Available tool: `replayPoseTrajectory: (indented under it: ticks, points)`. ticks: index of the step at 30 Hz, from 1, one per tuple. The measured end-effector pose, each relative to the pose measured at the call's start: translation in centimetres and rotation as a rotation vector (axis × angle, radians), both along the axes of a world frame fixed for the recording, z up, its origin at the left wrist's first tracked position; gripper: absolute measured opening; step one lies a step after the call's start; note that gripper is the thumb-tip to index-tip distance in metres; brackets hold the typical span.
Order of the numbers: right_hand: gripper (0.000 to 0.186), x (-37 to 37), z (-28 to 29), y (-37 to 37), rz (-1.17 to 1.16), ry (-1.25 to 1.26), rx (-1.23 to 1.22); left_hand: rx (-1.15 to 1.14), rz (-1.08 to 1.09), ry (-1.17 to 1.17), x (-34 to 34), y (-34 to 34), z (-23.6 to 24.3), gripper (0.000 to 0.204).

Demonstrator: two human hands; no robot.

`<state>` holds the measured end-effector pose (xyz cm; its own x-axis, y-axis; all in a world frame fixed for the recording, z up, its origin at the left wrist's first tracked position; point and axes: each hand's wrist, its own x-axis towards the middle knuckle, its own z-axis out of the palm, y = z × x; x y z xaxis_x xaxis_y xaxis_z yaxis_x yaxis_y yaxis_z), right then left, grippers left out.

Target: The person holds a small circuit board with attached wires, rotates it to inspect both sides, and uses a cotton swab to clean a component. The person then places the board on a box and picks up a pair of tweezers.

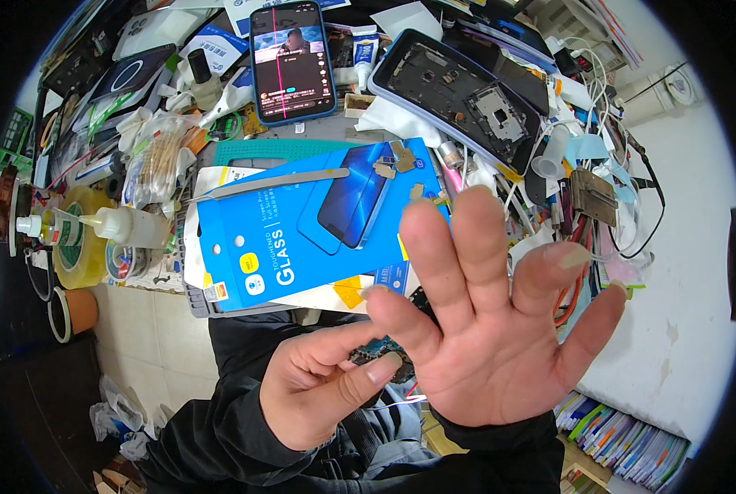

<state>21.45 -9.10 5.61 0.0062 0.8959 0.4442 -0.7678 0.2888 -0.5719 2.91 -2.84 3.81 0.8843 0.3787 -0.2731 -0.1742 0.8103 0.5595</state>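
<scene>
My left hand [322, 387] pinches a small dark circuit board [392, 362] with thin wires under it, partly hidden by both hands. My right hand [495, 321] is open, palm toward the camera, fingers spread and slightly bent, just right of the board. Behind them lies a blue screen-protector box [265, 247], with metal tweezers [273, 183] across it and small metal pieces [392, 160] on its upper right corner.
A lit phone [285, 62] stands behind the box, an opened phone housing [450, 90] to its right. Bottles [133, 229], a yellow tape roll [79, 255], cotton swabs [158, 165] and tangled cables crowd the bench. A bin [75, 313] and stacked booklets [623, 440] are lower down.
</scene>
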Motion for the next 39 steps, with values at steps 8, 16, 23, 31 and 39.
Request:
replayPoseTrajectory:
  ticks: [8,16,23,31,39]
  points:
    - [0.063,-0.3,0.0,0.0,-0.011,0.017,-0.016,0.026,-0.003,0.021,-0.1,0.1,0.1,0.041]
    - [0.065,-0.4,-0.4,0.3,-0.006,0.034,-0.008,0.056,0.051,0.117,0.3,0.0,0.0,0.041]
    - [0.069,-0.4,-0.9,0.5,-0.033,0.038,-0.037,-0.018,0.051,0.112,0.3,0.2,0.0,0.04]
    - [0.082,-2.1,0.0,1.6,0.02,0.106,0.08,0.189,0.128,-0.04,0.9,-0.1,-1.5,0.028]
    - [0.095,-3.8,0.4,1.9,-0.022,0.298,-0.064,0.3,-0.023,-0.131,-0.1,0.0,-2.1,0.023]
